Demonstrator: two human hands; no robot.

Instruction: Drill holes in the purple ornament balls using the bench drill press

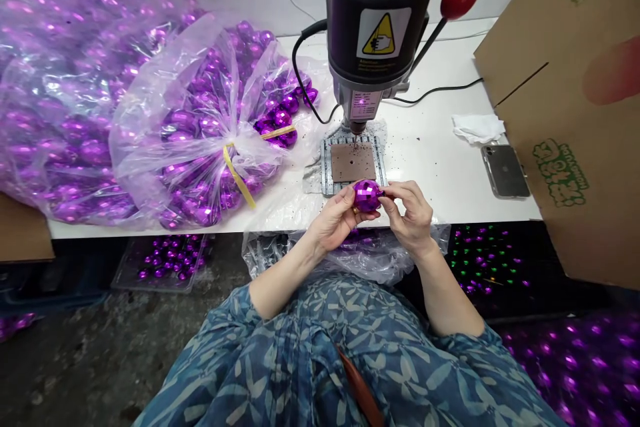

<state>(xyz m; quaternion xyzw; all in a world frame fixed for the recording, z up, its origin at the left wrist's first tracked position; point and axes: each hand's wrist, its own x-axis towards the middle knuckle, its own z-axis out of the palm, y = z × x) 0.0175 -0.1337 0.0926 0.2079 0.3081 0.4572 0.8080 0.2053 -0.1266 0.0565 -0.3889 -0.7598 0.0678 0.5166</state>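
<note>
Together, left hand (336,213) and right hand (410,212) pinch purple bauble (367,195)

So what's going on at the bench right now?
A person holds one purple faceted ball in both hands at the table edge: the left hand cups it, the right hand pinches its end. It sits in front of the drill press, not under the bit. Clear bags of similar balls lie left; a phone lies right.

Bauble (367,194) underside behind left hand (334,215).
</note>
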